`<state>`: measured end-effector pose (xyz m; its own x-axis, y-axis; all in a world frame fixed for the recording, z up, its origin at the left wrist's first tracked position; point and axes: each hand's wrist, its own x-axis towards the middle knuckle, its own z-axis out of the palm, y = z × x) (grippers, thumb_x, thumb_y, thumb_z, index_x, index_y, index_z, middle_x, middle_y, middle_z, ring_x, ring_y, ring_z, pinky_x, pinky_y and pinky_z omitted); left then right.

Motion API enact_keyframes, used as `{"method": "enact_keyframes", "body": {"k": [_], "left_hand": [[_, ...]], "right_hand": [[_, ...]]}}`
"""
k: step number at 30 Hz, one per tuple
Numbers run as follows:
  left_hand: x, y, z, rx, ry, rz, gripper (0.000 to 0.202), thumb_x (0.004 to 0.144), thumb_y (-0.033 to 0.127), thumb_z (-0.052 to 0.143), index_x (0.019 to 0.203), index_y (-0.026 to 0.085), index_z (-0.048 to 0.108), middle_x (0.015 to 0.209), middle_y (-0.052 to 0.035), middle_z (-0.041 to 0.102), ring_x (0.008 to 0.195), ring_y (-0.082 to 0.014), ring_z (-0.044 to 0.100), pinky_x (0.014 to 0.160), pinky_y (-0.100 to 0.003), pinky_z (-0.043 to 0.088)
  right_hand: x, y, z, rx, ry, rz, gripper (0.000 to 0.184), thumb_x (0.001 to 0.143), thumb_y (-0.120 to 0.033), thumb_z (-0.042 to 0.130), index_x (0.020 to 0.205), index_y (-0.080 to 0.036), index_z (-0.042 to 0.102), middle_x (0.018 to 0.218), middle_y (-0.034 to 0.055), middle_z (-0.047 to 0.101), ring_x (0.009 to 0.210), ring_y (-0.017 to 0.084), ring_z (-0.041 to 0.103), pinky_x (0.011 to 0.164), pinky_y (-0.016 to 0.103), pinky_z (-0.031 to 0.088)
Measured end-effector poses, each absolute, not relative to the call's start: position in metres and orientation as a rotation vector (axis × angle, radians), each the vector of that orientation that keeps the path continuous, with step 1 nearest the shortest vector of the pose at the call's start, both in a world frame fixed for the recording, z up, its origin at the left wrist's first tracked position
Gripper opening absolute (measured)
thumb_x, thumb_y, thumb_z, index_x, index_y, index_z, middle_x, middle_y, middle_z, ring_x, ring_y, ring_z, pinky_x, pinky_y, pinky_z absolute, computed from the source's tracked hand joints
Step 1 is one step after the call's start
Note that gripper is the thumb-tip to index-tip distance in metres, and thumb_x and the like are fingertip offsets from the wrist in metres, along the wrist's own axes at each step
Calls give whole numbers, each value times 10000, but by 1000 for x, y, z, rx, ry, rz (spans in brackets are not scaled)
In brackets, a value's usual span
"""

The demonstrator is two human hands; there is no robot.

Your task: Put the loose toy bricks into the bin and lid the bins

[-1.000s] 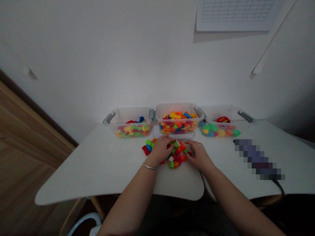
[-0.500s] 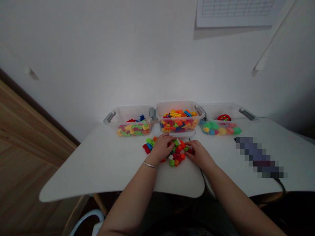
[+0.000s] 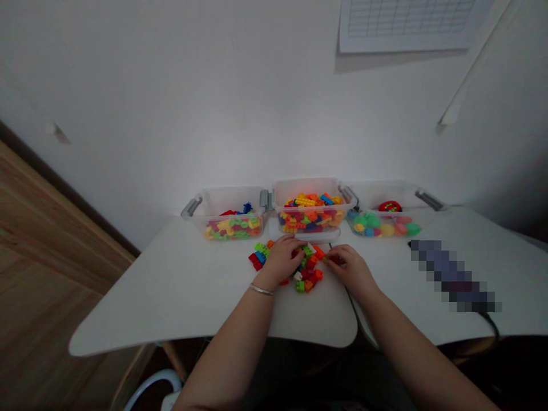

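Note:
A loose pile of toy building bricks (image 3: pixel 307 273) in red, orange, green, blue and white lies on the white table. My left hand (image 3: pixel 283 260), with a bracelet at the wrist, rests palm down across the pile, covering part of it. Its thumb and fingers are apart around the bricks, and no brick is plainly gripped. At the pile's right edge, my right hand (image 3: pixel 349 267) pinches a small building brick (image 3: pixel 326 260) between thumb and fingertips. Green and dark red show there; the fingers hide most of it.
Behind the pile stand three clear bins: left (image 3: pixel 233 225) with mixed plastic pieces, middle (image 3: pixel 310 220) full of bricks, right (image 3: pixel 385 228) with coloured rounded toys. A flat clear lid (image 3: pixel 334 235) lies before the middle bin. A blurred-out object (image 3: pixel 451 277) with a cable lies right.
My right hand has shifted slightly right, its fingers drawn closer together on a brick at the pile's edge. My left hand stays over the pile. The view has tilted slightly.

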<state>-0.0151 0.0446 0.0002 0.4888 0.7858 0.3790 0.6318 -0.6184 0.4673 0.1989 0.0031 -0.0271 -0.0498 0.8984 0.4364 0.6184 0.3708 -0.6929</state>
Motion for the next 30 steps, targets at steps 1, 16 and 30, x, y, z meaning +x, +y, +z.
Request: {"method": "enact_keyframes", "body": {"k": [1, 16, 30], "left_hand": [[-15, 45, 0, 2471, 1207, 835, 310, 866, 231, 510, 1135, 208, 662, 1138, -25, 684, 1209, -206, 492, 1100, -366, 346], [-16, 43, 3, 2471, 1223, 827, 315, 868, 245, 508, 1143, 212, 659, 1138, -26, 684, 1208, -209, 499, 1100, -380, 352], [-18, 41, 6, 2469, 1216, 826, 311, 858, 222, 512, 1129, 198, 662, 1120, -48, 686, 1200, -209, 505, 1092, -379, 361]], "right_hand": [[199, 3, -27, -1343, -1731, 409, 99, 777, -293, 609, 789, -222, 676, 888, 57, 619, 848, 207, 595, 777, 370, 513], [201, 9, -17, -1296, -1090, 810, 321, 636, -455, 713, 818, -192, 709, 841, 69, 723, 791, 218, 662, 792, 387, 538], [205, 80, 91, -1144, -1269, 169, 158, 735, -317, 630, 806, -176, 635, 850, 49, 643, 840, 185, 614, 809, 371, 519]]}}
